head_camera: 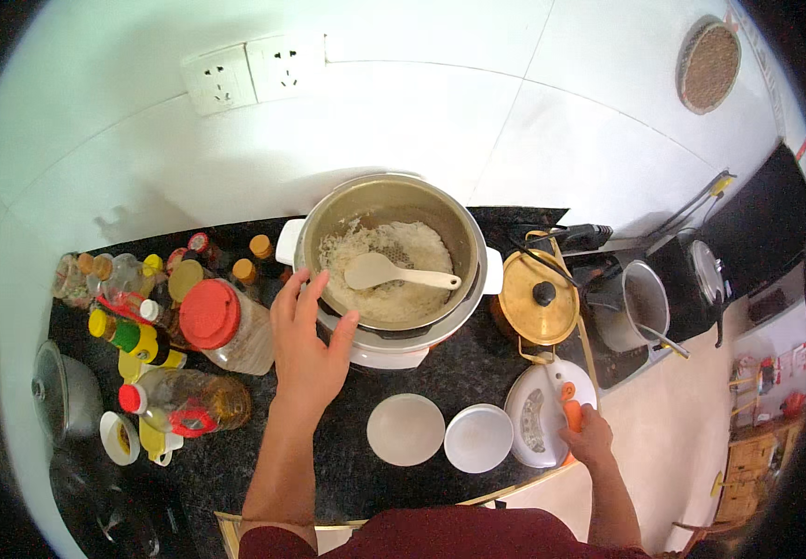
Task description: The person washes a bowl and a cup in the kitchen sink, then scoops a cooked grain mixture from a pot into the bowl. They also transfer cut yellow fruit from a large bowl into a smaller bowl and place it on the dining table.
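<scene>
A cooker [392, 342] with its lid off stands against the wall, cooked rice [431, 241] in its inner pot. On the rice lies a white rice paddle [403, 272], its handle pointing right. My left hand [312, 335] is at the pot's left front rim, fingers spread, holding nothing. At the right, my right hand [588, 437] grips an orange-handled utensil [572, 412], whose type I cannot tell, over the white cooker lid [542, 419]. Two white bowls, one at the centre [405, 430] and a smaller one [478, 438], sit left of that lid.
Jars and bottles, among them a red-lidded jar [211, 314] and an oil bottle [193, 402], crowd the left counter. A brass-coloured lidded pot [539, 297] stands right of the cooker. Beyond it are a metal pot [630, 307] and a black pan with a glass lid [706, 269].
</scene>
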Motion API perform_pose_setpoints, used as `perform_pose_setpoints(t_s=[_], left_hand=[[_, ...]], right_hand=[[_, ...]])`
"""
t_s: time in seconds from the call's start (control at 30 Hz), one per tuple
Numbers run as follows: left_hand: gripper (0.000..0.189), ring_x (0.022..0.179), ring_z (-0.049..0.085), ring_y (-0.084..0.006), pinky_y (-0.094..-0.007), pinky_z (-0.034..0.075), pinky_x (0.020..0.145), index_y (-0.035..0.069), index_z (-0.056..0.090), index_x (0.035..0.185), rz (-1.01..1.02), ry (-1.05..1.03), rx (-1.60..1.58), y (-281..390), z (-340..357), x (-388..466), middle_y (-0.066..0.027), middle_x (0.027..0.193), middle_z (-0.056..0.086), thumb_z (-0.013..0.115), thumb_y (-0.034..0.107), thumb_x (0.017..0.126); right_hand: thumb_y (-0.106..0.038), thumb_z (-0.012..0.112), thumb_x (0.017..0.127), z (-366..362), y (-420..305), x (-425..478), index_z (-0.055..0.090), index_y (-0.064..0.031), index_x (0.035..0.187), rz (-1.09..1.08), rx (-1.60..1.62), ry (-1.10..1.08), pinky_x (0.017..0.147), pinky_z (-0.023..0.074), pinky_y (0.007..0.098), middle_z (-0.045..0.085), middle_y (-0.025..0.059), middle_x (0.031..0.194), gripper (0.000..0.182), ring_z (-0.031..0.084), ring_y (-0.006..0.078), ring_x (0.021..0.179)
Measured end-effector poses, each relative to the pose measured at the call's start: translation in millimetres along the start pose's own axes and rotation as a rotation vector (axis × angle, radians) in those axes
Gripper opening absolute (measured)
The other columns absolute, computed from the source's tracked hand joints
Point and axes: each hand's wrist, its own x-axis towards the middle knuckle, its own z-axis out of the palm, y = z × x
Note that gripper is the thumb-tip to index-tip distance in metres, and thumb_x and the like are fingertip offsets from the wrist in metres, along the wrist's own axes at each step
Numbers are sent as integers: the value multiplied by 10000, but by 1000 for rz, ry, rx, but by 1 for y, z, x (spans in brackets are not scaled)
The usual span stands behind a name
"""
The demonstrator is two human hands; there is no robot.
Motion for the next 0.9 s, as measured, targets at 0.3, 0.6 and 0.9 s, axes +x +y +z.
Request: perform_pose_setpoints(t_s=[0.3, 0.6, 0.9], left_hand=[[607, 1238, 414, -356, -450, 326, 1040, 20, 462, 1298, 30, 18, -117, -16, 0, 0, -191, 1337, 452, 723, 212, 785], [605, 1189, 497, -294, -387, 369, 1021, 4, 432, 1324, -75, 109, -236, -28, -1, -48, -174, 1281, 518, 693, 63, 782], [605, 1153, 525, -309, -404, 384, 1012, -20, 389, 1346, -323, -42, -312, -54, -38, -149, -215, 1232, 538, 664, 74, 815]], right_hand=[[-186, 650, 669, -61, 8, -14, 590, -47, 817, 139, -156, 219, 716, 484, 462, 633, 184, 823, 212, 616, 375, 820], [-35, 643, 679, -176, -119, -14, 563, 18, 842, -388, 300, 481, 644, 448, 315, 556, 117, 726, 189, 524, 188, 669], [-220, 649, 719, -163, -314, 34, 612, -10, 964, -806, 145, 360, 759, 495, 421, 646, 191, 862, 325, 631, 353, 833]])
